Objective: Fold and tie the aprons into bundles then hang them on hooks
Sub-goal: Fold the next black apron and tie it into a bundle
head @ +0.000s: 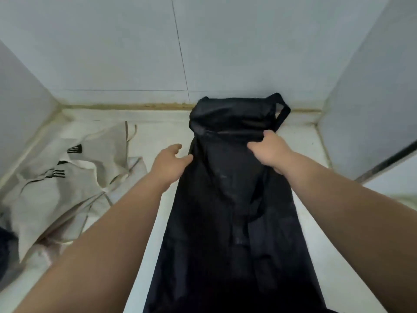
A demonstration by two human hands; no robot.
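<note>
Lying lengthwise down the middle of the white surface (162, 132), the black apron (225, 222) runs from the near edge right up to the far edge, where its bunched top end presses against the foot of the tiled wall (112, 53). Its neck strap (284, 110) stands up in a loop at the far right of that bunched end, leaning on the wall. The cloth is narrowed and creased along its length, wider toward the near edge and drawn in toward the top. The right hand (269, 152) grips the apron just below the bunched top, on its right side, with its fingers (269, 134) curled tightly into a gathered fold of the black cloth. The left hand (170, 164) is at the apron's left border, level with the right hand; its fingers (186, 158) are stretched out fairly straight and touch the border of the cloth, while the thumb sticks out apart from them toward the far edge, holding nothing. Both bare forearms reach in from the near edge, one on each side of the apron. Toward the left edge of the surface, apart from the black apron, a pale apron (56, 195) lies crumpled and unfolded, printed with small black fork shapes (56, 172), its thin ties (135, 129) trailing loose toward the far left corner. A scrap of dark cloth (5, 247) shows at the left edge. A plain light panel (372, 109) rises along the right edge of the surface.
</note>
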